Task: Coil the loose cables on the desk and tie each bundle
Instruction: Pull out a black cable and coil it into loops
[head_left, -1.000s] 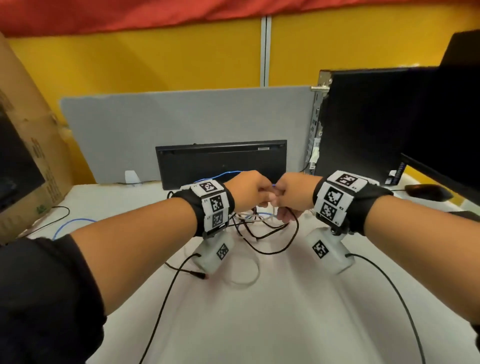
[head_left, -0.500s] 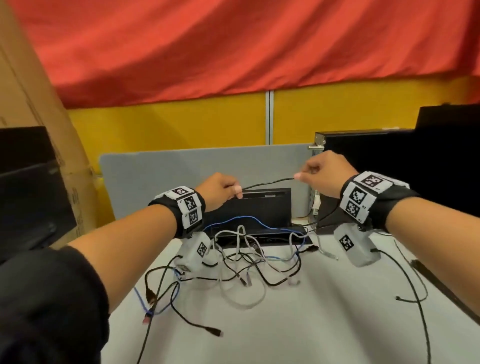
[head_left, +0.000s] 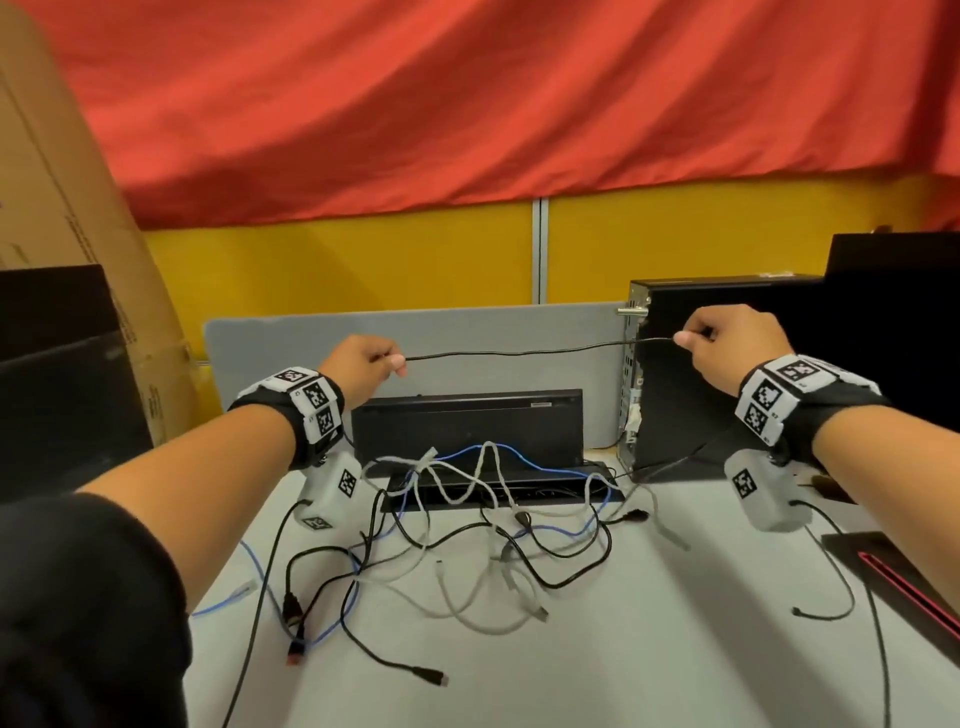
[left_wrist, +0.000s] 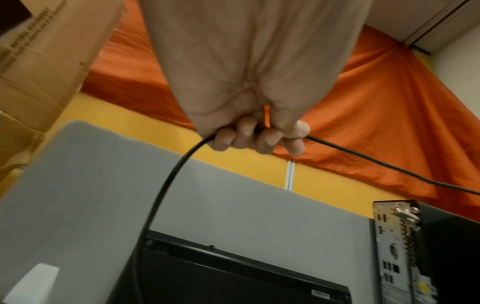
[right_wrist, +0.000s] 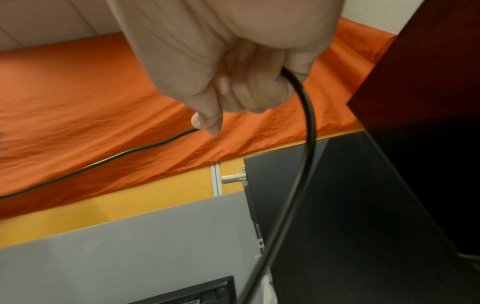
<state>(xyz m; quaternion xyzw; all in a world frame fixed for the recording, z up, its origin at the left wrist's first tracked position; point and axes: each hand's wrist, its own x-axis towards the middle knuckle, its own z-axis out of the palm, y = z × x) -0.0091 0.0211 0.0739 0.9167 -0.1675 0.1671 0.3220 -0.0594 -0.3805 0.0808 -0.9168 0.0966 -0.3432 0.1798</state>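
We log one black cable (head_left: 535, 351), raised above the desk (head_left: 649, 639) and stretched between our hands: left hand (head_left: 363, 366) fisted round one part, right hand (head_left: 732, 343) pinching another. Remaining loose cables (head_left: 467, 519) lie tangled mid-desk, toward its far edge, below both hands.

A thin black rubber cable (head_left: 535, 352) stretches nearly level across the frame's middle, held up at both ends. Below it, lower centre, a tangle of loose black, white and blue cables (head_left: 467, 525) sprawls uncoiled on the counter (head_left: 649, 649).
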